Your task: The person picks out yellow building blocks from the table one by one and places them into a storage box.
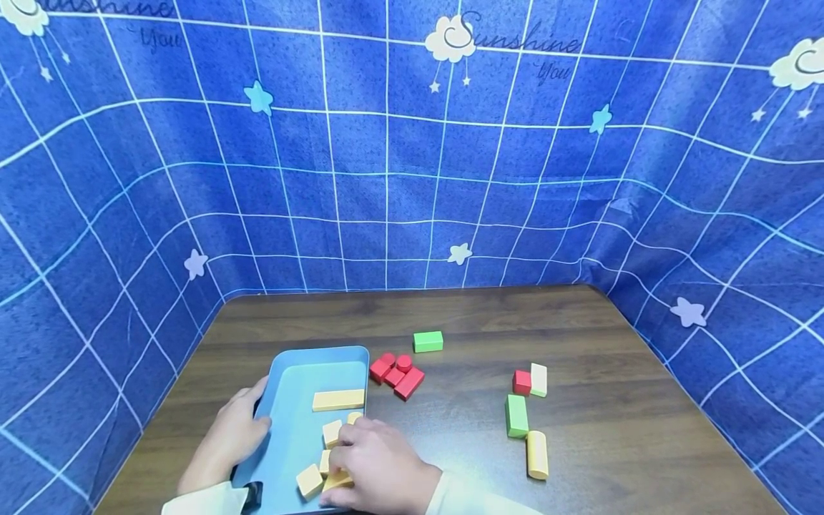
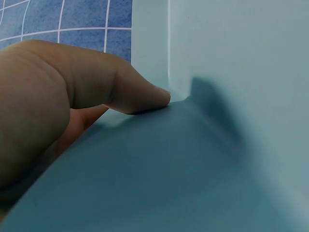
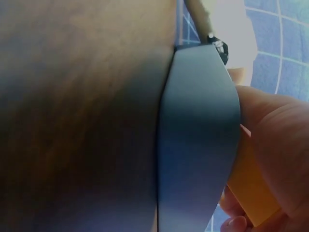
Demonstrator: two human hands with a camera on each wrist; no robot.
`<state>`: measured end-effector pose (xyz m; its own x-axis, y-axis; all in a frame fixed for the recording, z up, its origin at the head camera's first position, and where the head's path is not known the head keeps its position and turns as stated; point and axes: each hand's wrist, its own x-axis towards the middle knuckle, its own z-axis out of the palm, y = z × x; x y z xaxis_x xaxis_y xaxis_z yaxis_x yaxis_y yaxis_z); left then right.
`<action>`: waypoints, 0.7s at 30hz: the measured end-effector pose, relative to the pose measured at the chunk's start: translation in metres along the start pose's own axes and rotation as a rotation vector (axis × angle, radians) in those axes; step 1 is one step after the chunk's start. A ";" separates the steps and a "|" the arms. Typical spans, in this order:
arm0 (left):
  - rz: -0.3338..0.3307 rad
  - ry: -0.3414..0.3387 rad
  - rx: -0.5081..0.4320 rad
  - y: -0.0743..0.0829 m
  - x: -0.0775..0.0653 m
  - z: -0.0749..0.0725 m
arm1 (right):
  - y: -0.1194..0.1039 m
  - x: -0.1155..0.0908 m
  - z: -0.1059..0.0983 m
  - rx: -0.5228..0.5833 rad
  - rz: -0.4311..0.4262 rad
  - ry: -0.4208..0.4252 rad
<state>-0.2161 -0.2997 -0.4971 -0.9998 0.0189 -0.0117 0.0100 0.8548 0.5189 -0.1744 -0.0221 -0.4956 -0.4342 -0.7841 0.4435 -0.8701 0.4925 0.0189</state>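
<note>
A shallow blue tray (image 1: 290,400) lies at the table's near left. My left hand (image 1: 234,425) grips its left side, and in the left wrist view the thumb (image 2: 145,96) bends over the rim with fingers behind the wall. Over the tray's near right part, my right hand (image 1: 383,458) holds a yellow block (image 3: 256,188) between thumb and fingers, just inside the wall. Beside that hand in the tray are pale yellow cubes (image 1: 310,481) and a small rounded piece (image 1: 354,417), partly hidden by the fingers. A long yellow block (image 1: 337,400) lies farther up the tray.
Several red blocks (image 1: 408,384) cluster by the tray's right edge, with a green block (image 1: 428,342) behind. Farther right on the wooden table (image 1: 463,429) are a red cube (image 1: 522,383), a pale block (image 1: 538,380), another green block (image 1: 516,416) and a yellow cylinder (image 1: 537,455).
</note>
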 end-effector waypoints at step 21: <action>-0.003 -0.011 0.001 0.001 0.000 -0.001 | -0.005 0.004 0.006 0.023 -0.021 -0.001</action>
<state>-0.2166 -0.2992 -0.4962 -0.9995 0.0220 -0.0227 0.0071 0.8554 0.5180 -0.1735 -0.0298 -0.4991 -0.4155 -0.7946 0.4427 -0.8844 0.4666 0.0074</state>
